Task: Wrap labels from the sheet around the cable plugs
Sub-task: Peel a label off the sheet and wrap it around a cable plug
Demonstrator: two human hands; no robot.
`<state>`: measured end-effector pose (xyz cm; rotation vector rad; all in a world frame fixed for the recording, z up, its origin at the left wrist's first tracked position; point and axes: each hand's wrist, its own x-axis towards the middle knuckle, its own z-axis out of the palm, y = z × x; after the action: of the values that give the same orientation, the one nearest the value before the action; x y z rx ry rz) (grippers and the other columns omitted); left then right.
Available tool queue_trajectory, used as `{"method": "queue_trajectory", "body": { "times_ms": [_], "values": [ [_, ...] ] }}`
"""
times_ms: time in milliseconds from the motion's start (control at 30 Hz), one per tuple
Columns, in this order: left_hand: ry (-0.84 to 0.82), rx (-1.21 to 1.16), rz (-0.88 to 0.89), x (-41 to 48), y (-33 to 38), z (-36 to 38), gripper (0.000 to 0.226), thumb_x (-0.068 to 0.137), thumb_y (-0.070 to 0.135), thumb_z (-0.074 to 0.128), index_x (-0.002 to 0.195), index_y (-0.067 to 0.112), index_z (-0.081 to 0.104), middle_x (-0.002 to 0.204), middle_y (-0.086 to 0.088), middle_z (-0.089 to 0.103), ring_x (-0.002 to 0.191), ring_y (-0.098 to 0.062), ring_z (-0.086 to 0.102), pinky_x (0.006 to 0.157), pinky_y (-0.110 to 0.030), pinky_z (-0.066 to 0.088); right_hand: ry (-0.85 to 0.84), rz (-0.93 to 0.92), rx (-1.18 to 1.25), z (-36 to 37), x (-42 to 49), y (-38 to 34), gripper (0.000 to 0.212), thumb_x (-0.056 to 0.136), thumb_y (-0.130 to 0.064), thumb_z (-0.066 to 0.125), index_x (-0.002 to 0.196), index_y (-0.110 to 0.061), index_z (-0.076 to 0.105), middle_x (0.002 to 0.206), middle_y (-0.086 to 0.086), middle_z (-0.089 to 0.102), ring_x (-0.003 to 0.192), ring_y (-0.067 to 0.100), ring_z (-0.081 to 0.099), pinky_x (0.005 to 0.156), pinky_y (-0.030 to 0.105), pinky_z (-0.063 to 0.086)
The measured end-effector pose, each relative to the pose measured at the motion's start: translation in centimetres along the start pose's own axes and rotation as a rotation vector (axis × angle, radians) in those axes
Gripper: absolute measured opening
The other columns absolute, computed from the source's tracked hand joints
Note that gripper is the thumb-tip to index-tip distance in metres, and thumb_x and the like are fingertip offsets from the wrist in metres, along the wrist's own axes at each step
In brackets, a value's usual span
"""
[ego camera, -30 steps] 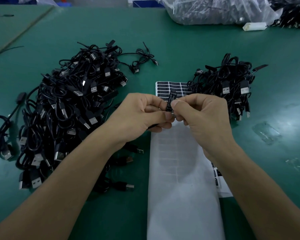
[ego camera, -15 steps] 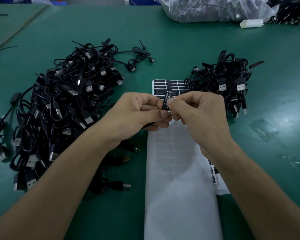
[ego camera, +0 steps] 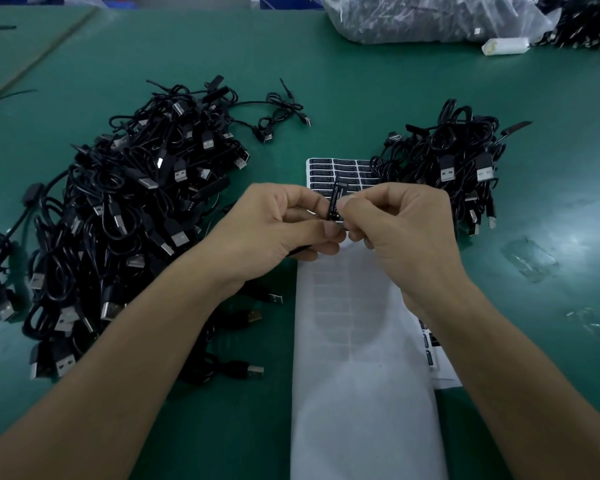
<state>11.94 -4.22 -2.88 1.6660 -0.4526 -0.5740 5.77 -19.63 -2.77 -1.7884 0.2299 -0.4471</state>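
My left hand point(ego camera: 274, 226) and my right hand point(ego camera: 406, 230) meet above the label sheet point(ego camera: 361, 341), fingertips together. Between them stands a small black label point(ego camera: 336, 202) with white print, nearly upright. My right thumb and forefinger pinch the label. My left hand pinches a thin black cable plug point(ego camera: 300, 250), mostly hidden by the fingers. The sheet is long and white; black labels point(ego camera: 340, 168) remain only in rows at its far end. A big heap of black USB cables point(ego camera: 125, 216) lies at the left, and a smaller pile point(ego camera: 458, 161) at the right.
The green table point(ego camera: 361, 91) carries a clear plastic bag of cables point(ego camera: 430, 15) and a white object point(ego camera: 506, 46) at the back right. Another label sheet point(ego camera: 433, 355) peeks from under the white one. Scraps of clear film point(ego camera: 530, 258) lie at the right.
Both hands stay together over the sheet. The label between the fingers has shifted only slightly; the view has moved a little.
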Motion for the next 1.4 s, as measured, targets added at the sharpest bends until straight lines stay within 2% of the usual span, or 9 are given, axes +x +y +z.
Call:
{"method": "queue_trajectory", "body": {
  "times_ms": [367,500,633,933,1067,1200,1267,1400],
  "values": [
    [0.023,0.020,0.009,0.03,-0.06,0.24,0.034,0.086,0.012,0.076,0.113,-0.006,0.064,0.090,-0.009,0.079,0.080,-0.017,0.076,0.081,-0.033,0.060,0.035,0.013,-0.017,0.06,0.02,0.13,0.021,0.075,-0.016,0.073,0.056,-0.023,0.070,0.049,-0.010,0.061,0.050,0.004,0.051,0.050,0.014,0.041],
    [0.029,0.021,0.017,0.01,0.02,0.27,0.033,0.086,0.010,0.076,0.112,-0.007,0.064,0.088,-0.008,0.079,0.078,-0.016,0.076,0.075,-0.028,0.060,0.053,0.015,-0.014,0.12,0.03,0.18,0.014,0.071,-0.022,0.072,0.057,-0.025,0.072,0.050,-0.010,0.062,0.049,0.004,0.052,0.049,0.014,0.041],
    [0.030,0.035,0.025,0.02,0.04,0.26,0.033,0.086,0.010,0.076,0.112,-0.007,0.064,0.087,-0.008,0.079,0.078,-0.017,0.076,0.075,-0.029,0.061,0.067,0.017,-0.017,0.15,0.10,0.29,0.014,0.071,-0.023,0.072,0.057,-0.026,0.072,0.049,-0.009,0.062,0.048,0.003,0.053,0.049,0.014,0.041],
    [0.009,0.076,0.058,-0.17,-0.08,0.12,0.014,0.087,0.014,0.076,0.100,0.012,0.071,0.086,-0.004,0.079,0.082,-0.018,0.077,0.075,-0.028,0.060,0.057,0.006,-0.039,-0.13,0.08,0.30,0.014,0.075,-0.027,0.085,0.067,-0.023,0.075,0.063,-0.004,0.072,0.054,0.003,0.061,0.056,0.019,0.050],
    [0.003,0.072,0.060,-0.15,-0.14,0.20,0.014,0.087,0.014,0.075,0.101,0.012,0.071,0.086,-0.004,0.079,0.082,-0.017,0.077,0.073,-0.025,0.059,0.079,0.003,-0.063,-0.13,0.12,0.45,0.017,0.073,-0.030,0.086,0.064,-0.023,0.073,0.063,-0.006,0.072,0.054,0.003,0.062,0.055,0.018,0.049],
    [0.002,0.078,0.073,-0.13,-0.12,0.10,0.012,0.088,0.015,0.075,0.100,0.013,0.072,0.086,-0.003,0.079,0.081,-0.016,0.076,0.075,-0.026,0.059,0.116,0.001,-0.084,-0.27,0.22,0.71,0.029,0.067,-0.041,0.090,0.055,-0.027,0.067,0.060,-0.006,0.070,0.051,0.001,0.058,0.052,0.016,0.046],
    [0.001,0.072,0.073,-0.13,-0.05,0.04,0.012,0.088,0.016,0.075,0.100,0.014,0.072,0.087,-0.003,0.079,0.080,-0.015,0.076,0.075,-0.026,0.059,0.102,-0.015,-0.075,-0.26,0.19,0.77,0.027,0.069,-0.040,0.089,0.059,-0.025,0.068,0.062,-0.005,0.071,0.054,0.003,0.061,0.054,0.019,0.049],
    [-0.004,0.074,0.065,-0.23,0.14,0.04,0.011,0.089,0.014,0.074,0.100,0.014,0.072,0.086,-0.003,0.079,0.081,-0.016,0.076,0.076,-0.028,0.060,0.052,-0.012,-0.021,-0.23,0.21,0.93,0.015,0.075,-0.030,0.087,0.077,-0.022,0.074,0.072,-0.003,0.075,0.070,0.015,0.073,0.068,0.033,0.060]
  ]
}}
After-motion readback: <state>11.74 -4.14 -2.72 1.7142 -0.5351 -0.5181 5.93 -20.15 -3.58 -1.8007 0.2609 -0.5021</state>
